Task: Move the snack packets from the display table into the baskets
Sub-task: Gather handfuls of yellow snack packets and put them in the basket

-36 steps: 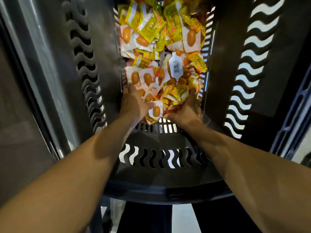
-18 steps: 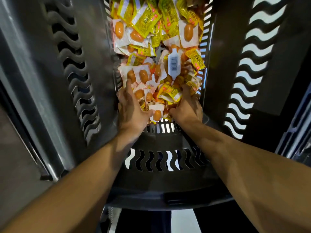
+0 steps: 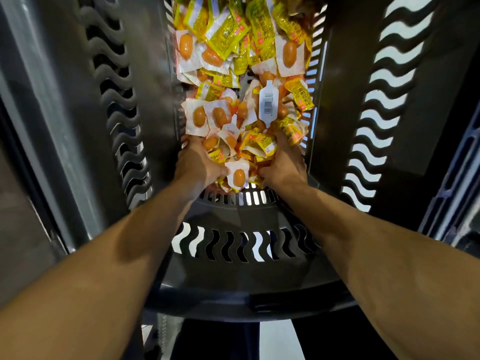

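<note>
At the far left a grey metal frame (image 3: 39, 105) is seen, blurred. Beside it rises the left wall of a dark plastic basket (image 3: 241, 224), cut through with wavy slots (image 3: 114, 100). The view is taken from above, down into this basket.

The left grip (image 3: 198, 165), a bare hand, is laid against the near left edge of a heap of snack packets (image 3: 233, 74) on the basket floor. Its thumb is stretched to the right and touches a white packet (image 3: 237, 175) with an orange sausage shape on it. Its fingers are hidden under other white packets, so it cannot be told whether anything is held.

The heap is made up of yellow and white packets, piled loosely from the near end to the far end of the floor. In the middle a white packet with a barcode (image 3: 268, 105) lies on top.

The right grip (image 3: 283, 165), also a bare hand, is pushed into the near right edge of the heap among the yellow packets. Its fingertips are buried, and how far it is closed cannot be told.

Further right the other basket wall is seen, with light showing through its slots (image 3: 376, 105). At the far right edge something blue (image 3: 457, 178) is seen, too unclear to name.
</note>
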